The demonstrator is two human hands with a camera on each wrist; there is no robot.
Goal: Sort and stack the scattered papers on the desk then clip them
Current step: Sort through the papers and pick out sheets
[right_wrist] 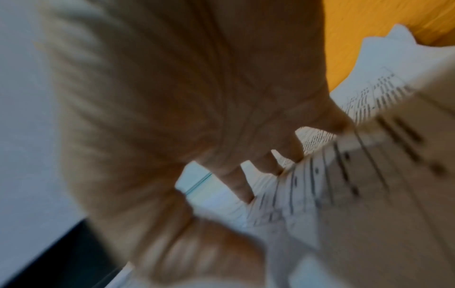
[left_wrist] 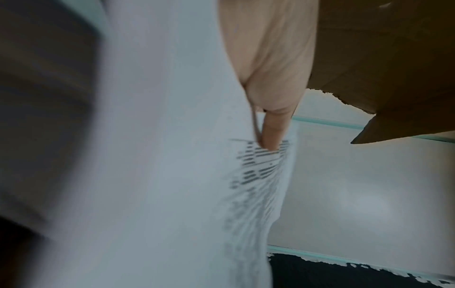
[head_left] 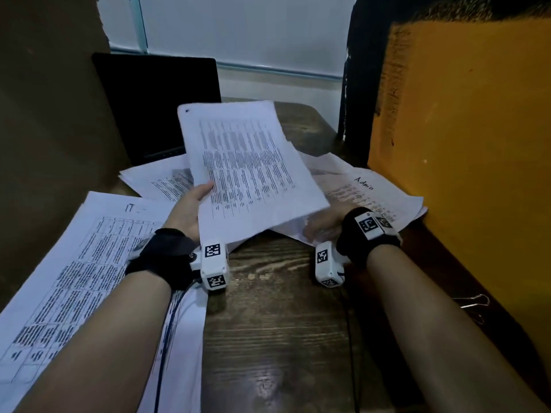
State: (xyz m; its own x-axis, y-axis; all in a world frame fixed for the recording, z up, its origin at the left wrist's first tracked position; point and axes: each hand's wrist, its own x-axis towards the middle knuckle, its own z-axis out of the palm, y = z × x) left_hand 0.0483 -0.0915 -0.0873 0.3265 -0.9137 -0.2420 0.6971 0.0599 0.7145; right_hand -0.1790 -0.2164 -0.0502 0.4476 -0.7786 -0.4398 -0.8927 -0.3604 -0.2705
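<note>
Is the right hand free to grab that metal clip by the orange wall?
Probably yes. The binder clip lies uncovered beside the right forearm, but the right hand is busy under the papers.

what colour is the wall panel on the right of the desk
Orange-yellow wall panel, shown best in the head view.

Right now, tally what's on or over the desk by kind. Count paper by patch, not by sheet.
Held paper: 1
Paper patches on desk: 3 (near left, back left, right)
Binder clip: 1
Laptop: 1
Total: 6
</note>
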